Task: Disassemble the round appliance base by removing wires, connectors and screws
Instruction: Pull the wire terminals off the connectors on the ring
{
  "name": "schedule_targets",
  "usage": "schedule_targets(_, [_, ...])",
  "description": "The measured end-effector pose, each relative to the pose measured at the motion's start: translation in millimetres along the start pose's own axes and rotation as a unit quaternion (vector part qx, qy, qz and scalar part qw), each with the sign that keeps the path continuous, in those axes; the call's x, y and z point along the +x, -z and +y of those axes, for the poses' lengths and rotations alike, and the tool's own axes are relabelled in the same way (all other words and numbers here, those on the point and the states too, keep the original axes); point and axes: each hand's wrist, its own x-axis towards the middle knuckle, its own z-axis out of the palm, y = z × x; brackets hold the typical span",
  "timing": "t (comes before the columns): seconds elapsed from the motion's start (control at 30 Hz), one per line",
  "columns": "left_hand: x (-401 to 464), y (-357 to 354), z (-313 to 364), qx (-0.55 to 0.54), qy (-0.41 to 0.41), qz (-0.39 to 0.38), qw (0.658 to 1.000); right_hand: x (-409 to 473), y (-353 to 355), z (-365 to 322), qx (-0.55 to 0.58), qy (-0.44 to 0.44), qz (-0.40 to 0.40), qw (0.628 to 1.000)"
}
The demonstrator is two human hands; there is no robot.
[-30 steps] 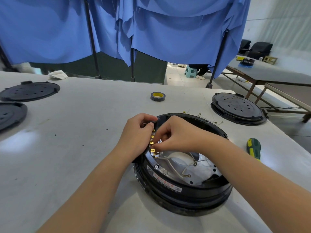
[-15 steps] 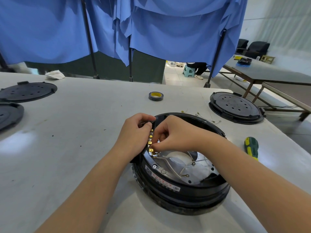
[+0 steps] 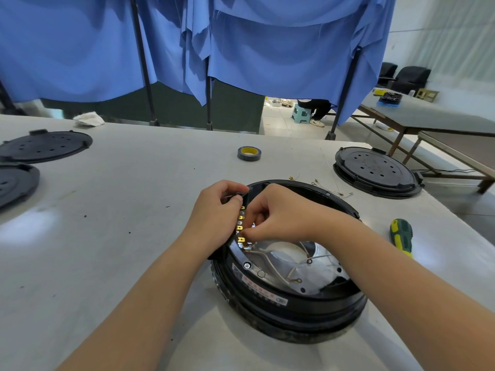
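two lids, far left: two black round lids lie on the grey surface [image 3: 120, 210]; the upper lid [image 3: 45, 146] shows whole, the lower lid [image 3: 14, 183] is cut off by the frame edge.
cloth: a crumpled white rag [image 3: 89, 119] sits at the far edge of the surface, below the blue curtain [image 3: 241, 41].
tape: a dark roll of tape [image 3: 248, 153] with a yellow core lies flat, well apart from the hands.
left hand: the left hand [image 3: 214, 220] grips the left rim of the round appliance base [image 3: 289, 295], fingers curled over the edge; the fingertips are hidden behind the rim.
terminal strip: a black terminal strip [image 3: 241, 223] with brass tabs stands between the two hands, partly covered by them.
right hand: the right hand [image 3: 281, 212] has its fingers curled and pinched together at the lowest brass tab; what sits between the tips is too small to make out.
base: it rests near the middle of the surface, open side up, with pale wires [image 3: 270, 261] lying loose across the metal plate inside; the right forearm hides its right rim.
loose bits: small wire pieces [image 3: 332, 192] lie just beyond the base.
third lid: another black lid [image 3: 375, 170] lies to the right.
screwdriver: a green and yellow screwdriver [image 3: 401, 236] lies beside the right forearm, its tip out of sight.
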Motion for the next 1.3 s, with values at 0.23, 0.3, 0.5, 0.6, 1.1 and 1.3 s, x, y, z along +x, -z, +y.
schedule_targets(0.23, [0.0,-0.3,-0.5,-0.002,0.001,-0.001,1.0,0.2,-0.7,0.4,-0.003,0.003,0.004,1.0])
schedule_targets(0.3, [0.4,-0.3,-0.5,-0.005,0.003,-0.002,1.0,0.3,-0.7,0.7,-0.002,0.003,0.004,1.0])
schedule_targets(0.5, [-0.3,-0.1,-0.3,-0.005,0.007,-0.001,1.0,0.5,-1.1,0.7,-0.002,0.002,0.005,1.0])
schedule_targets(0.6, [-0.7,-0.3,0.4,-0.006,0.008,-0.001,1.0,0.6,-0.2,0.9,-0.002,0.003,0.004,1.0])
schedule_targets(1.1, [-1.3,-0.1,1.9,0.002,0.01,0.002,1.0,-1.3,4.5,8.7,0.013,-0.018,0.004,1.0])
schedule_targets(1.3, [-1.1,-0.1,1.8,0.001,0.01,0.003,1.0,-2.7,7.2,6.5,0.042,-0.005,0.029,0.999])
